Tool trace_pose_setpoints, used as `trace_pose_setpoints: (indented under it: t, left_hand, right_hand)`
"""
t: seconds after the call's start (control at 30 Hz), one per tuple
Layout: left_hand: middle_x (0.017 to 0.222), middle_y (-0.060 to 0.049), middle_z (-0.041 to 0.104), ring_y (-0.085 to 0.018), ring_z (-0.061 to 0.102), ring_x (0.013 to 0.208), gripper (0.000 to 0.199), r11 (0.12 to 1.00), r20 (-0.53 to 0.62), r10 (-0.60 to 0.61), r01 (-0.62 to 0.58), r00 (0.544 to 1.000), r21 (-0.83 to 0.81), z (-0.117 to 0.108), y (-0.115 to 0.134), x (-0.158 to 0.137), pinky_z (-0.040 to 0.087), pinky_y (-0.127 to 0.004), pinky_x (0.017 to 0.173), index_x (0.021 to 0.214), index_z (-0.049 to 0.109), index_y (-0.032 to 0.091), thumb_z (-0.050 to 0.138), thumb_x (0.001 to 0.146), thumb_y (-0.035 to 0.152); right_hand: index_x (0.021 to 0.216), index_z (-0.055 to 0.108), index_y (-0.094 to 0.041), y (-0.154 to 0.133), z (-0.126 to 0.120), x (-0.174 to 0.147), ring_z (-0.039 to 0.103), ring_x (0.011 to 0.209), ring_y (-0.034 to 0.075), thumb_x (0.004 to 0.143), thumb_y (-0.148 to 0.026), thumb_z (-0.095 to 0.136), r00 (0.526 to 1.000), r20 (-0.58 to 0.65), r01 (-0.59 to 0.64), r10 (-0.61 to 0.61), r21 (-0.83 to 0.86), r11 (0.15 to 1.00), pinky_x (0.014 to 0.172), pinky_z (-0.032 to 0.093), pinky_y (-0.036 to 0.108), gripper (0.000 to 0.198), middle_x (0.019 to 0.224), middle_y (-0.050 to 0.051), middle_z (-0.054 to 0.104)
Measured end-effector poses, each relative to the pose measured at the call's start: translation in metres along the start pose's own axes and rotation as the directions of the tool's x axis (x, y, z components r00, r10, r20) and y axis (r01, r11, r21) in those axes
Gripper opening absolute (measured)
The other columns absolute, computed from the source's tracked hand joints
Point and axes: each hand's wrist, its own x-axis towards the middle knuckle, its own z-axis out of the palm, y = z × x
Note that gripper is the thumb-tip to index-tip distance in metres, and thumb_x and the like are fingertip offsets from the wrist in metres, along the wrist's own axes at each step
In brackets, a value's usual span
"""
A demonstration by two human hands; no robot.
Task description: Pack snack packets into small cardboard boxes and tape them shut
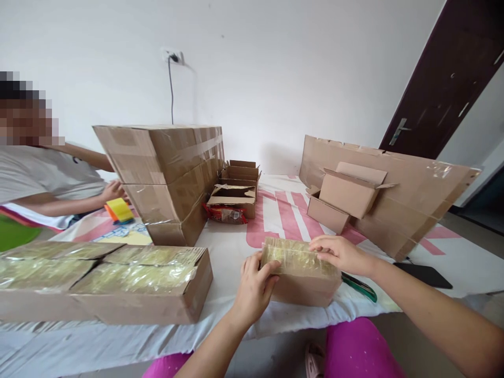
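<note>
A small cardboard box (301, 289) with clear, yellowish packing tape across its top sits near the table's front edge. My left hand (254, 283) grips its left end, thumb on the taped top and fingers around the side. Over the right part of the top, my right hand (342, 254) has its fingers bent and drawn together against the tape; whether they pinch anything is hidden. A green-handled cutter (360, 287) lies against the box's right side.
Taped boxes (137, 304) lie at front left, with a tall stack of boxes (181, 178) behind. Open boxes (232, 199) and a red plastic packet (226, 214) are mid-table. More open boxes (346, 194) lean on a cardboard sheet (413, 210). A co-worker's hand (114, 191) is near a yellow-orange tape dispenser (119, 211).
</note>
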Motion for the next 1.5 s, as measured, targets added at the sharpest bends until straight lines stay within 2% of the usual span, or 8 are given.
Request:
trace_pose_setpoints:
  t: [0.17,0.4,0.67,0.83,0.97,1.07,1.23,1.5]
  left_hand:
    - [0.115,-0.01,0.053,-0.026,0.05,0.11,0.026,1.0,0.003,0.008,-0.008,1.0,-0.01,0.0,-0.001,0.0,0.046,-0.043,0.089,0.111,0.062,0.025,0.058,0.087,0.016]
    - [0.116,-0.01,0.053,-0.027,0.05,0.112,0.026,1.0,0.006,0.002,-0.002,1.0,-0.016,0.001,-0.001,0.0,0.046,-0.045,0.09,0.112,0.061,0.025,0.057,0.087,0.015]
    - [0.116,-0.011,0.053,-0.027,0.049,0.111,0.025,1.0,0.003,0.003,-0.003,1.0,-0.014,0.003,-0.001,0.0,0.047,-0.044,0.09,0.11,0.064,0.024,0.056,0.087,0.015]
    - [0.113,-0.011,0.051,-0.027,0.047,0.112,0.033,0.998,0.012,0.066,-0.066,0.998,0.003,0.004,-0.004,0.0,0.047,-0.045,0.088,0.113,0.067,0.03,0.051,0.089,0.013]
    - [0.11,-0.01,0.051,-0.028,0.045,0.113,0.035,0.998,0.014,0.042,-0.042,0.999,0.038,0.006,-0.004,-0.001,0.048,-0.047,0.088,0.115,0.067,0.033,0.051,0.089,0.014]
    - [0.11,-0.009,0.05,-0.028,0.043,0.116,0.038,0.998,0.021,0.027,-0.029,0.999,0.058,0.006,-0.003,-0.002,0.048,-0.048,0.089,0.117,0.065,0.034,0.051,0.089,0.013]
    - [0.11,-0.009,0.049,-0.029,0.043,0.116,0.04,0.997,0.024,0.031,-0.032,0.999,0.065,0.006,-0.001,-0.002,0.048,-0.049,0.089,0.117,0.065,0.035,0.051,0.089,0.011]
    - [0.11,-0.009,0.047,-0.029,0.041,0.117,0.038,0.999,0.008,0.029,-0.029,1.0,0.031,0.007,-0.002,-0.003,0.048,-0.049,0.091,0.116,0.066,0.032,0.051,0.088,0.011]
  right_hand:
    - [0.094,0.072,-0.026,-0.004,-0.004,0.005,0.054,0.103,0.019,0.095,-0.018,0.045,0.91,0.144,0.412,-0.389,-0.415,0.811,0.092,0.042,0.037,0.028,0.108,0.006,0.066]
    - [0.097,0.064,-0.017,-0.009,0.004,0.013,0.054,0.1,0.021,0.097,-0.014,0.037,0.837,0.286,0.542,-0.466,-0.539,0.645,0.088,0.041,0.037,0.028,0.099,0.009,0.067]
    - [0.092,0.061,-0.014,0.004,0.017,0.022,0.051,0.079,0.02,0.09,-0.012,0.041,0.879,0.231,0.468,-0.417,-0.59,0.658,0.074,0.041,0.033,0.02,0.088,0.01,0.061]
    - [0.087,0.055,-0.016,0.002,0.026,0.024,0.052,0.075,0.019,0.074,-0.005,0.046,0.959,0.127,0.283,-0.254,-0.515,0.809,0.069,0.043,0.031,0.019,0.086,0.008,0.059]
    - [0.084,0.052,-0.019,-0.001,0.028,0.028,0.053,0.073,0.018,0.082,-0.009,0.042,0.999,-0.032,0.028,-0.039,-0.286,0.958,0.07,0.043,0.032,0.015,0.083,0.005,0.059]
    - [0.083,0.055,-0.019,0.0,0.015,0.031,0.057,0.079,0.017,0.085,-0.013,0.043,0.999,-0.001,-0.039,0.039,-0.073,0.997,0.075,0.047,0.032,0.014,0.084,0.004,0.062]
    - [0.102,0.066,-0.02,0.005,-0.008,0.026,0.06,0.105,0.018,0.086,-0.02,0.054,0.979,0.174,0.094,-0.102,0.051,0.994,0.094,0.047,0.036,0.02,0.114,0.007,0.062]
    - [0.085,0.061,-0.017,0.009,0.022,0.03,0.062,0.091,0.019,0.096,-0.02,0.042,0.938,-0.015,0.327,-0.347,-0.303,0.895,0.084,0.05,0.035,0.022,0.094,0.009,0.067]
